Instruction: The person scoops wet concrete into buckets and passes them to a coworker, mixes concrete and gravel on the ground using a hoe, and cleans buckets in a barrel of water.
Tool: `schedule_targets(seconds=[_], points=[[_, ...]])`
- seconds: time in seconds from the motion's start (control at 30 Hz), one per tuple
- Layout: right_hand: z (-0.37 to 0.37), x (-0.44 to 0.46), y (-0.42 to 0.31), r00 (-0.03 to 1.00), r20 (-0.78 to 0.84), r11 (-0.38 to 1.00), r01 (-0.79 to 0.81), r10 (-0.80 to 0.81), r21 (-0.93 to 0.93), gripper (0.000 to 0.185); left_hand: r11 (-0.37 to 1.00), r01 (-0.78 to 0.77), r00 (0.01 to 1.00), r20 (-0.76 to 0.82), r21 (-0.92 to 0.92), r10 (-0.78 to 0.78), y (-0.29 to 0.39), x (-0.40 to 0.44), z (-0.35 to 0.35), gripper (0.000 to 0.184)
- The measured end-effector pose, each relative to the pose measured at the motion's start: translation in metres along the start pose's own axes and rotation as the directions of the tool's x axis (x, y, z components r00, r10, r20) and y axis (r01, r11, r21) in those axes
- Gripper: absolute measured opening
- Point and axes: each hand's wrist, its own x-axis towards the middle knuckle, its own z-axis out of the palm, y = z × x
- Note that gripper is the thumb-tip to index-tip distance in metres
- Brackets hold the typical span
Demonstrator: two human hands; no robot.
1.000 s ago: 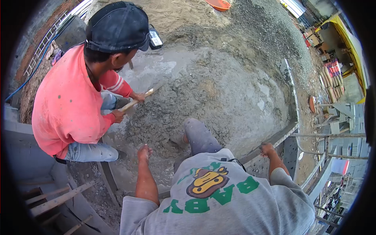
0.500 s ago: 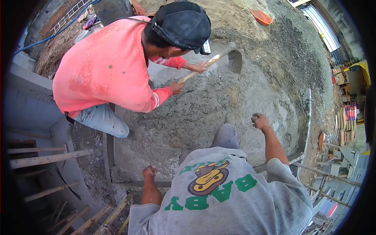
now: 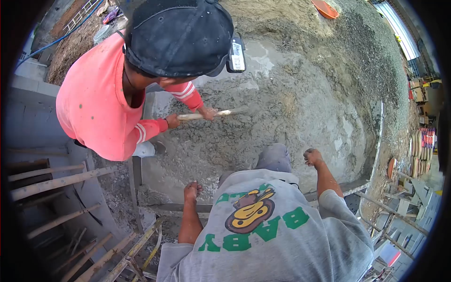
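Observation:
My left hand (image 3: pixel 192 191) hovers near the front board of the wet concrete bed (image 3: pixel 324 108), fingers loosely curled and slightly apart, with nothing seen in it. Out to the right of my knee, my right hand (image 3: pixel 312 157) hangs above the grey mix, half curled and likewise without anything visible in it. Across from me on the left, a co-worker in a pink sweatshirt (image 3: pixel 94 103) grips a hoe (image 3: pixel 190 116) by its wooden handle with both hands. The hoe's blade is sunk in the mix or hidden.
A wooden board (image 3: pixel 178 207) edges the mix in front of me. Gravel (image 3: pixel 371 47) and an orange basin (image 3: pixel 325 8) lie at the far side. Wooden poles (image 3: pixel 61 183) cross a recess on the left. Stacked bags (image 3: pixel 422 150) stand on the right.
The co-worker has leaned closer and drawn the hoe back toward the left; its blade has dropped from above the mix. My left hand has shifted slightly up and right; my right hand slightly down.

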Motion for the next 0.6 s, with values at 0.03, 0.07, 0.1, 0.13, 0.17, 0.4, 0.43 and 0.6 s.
schedule_targets(seconds=[0.03,0.07,0.1,0.13,0.17,0.4,0.43,0.6], points=[[-0.002,-0.004,0.005,1.0,-0.015,1.0,0.012,-0.011,0.017,0.035,1.0,0.007,1.0,0.007,0.024,-0.007,0.0,0.005,0.001,0.026],[-0.006,-0.008,0.008,0.999,-0.044,0.999,0.021,-0.02,0.041,0.035,0.998,0.027,1.0,0.013,0.065,-0.028,-0.001,0.013,0.001,0.026],[-0.011,-0.014,0.011,0.997,-0.07,0.997,0.033,-0.029,0.063,0.035,0.993,0.049,0.999,0.014,0.104,-0.051,-0.004,0.021,-0.004,0.026],[-0.014,-0.02,0.012,0.995,-0.093,0.995,0.048,-0.04,0.085,0.035,0.987,0.068,0.997,0.011,0.143,-0.071,-0.001,0.025,-0.009,0.026],[-0.019,-0.022,0.016,0.993,-0.108,0.991,0.066,-0.054,0.113,0.035,0.985,0.078,0.997,-0.002,0.153,-0.079,0.004,0.029,-0.011,0.026],[-0.057,-0.019,0.048,0.988,-0.145,0.992,-0.041,0.058,0.116,0.033,0.998,-0.062,0.997,-0.037,-0.018,0.061,0.056,0.022,0.021,0.03],[-0.062,-0.009,0.051,0.989,-0.119,0.994,-0.076,0.086,0.084,0.034,0.993,-0.1,0.994,-0.045,-0.056,0.098,0.061,0.016,0.029,0.031],[-0.07,0.031,0.047,0.999,-0.034,0.99,0.01,-0.006,0.143,0.031,0.993,-0.093,0.996,0.006,0.071,0.093,0.052,-0.018,0.077,0.032]])
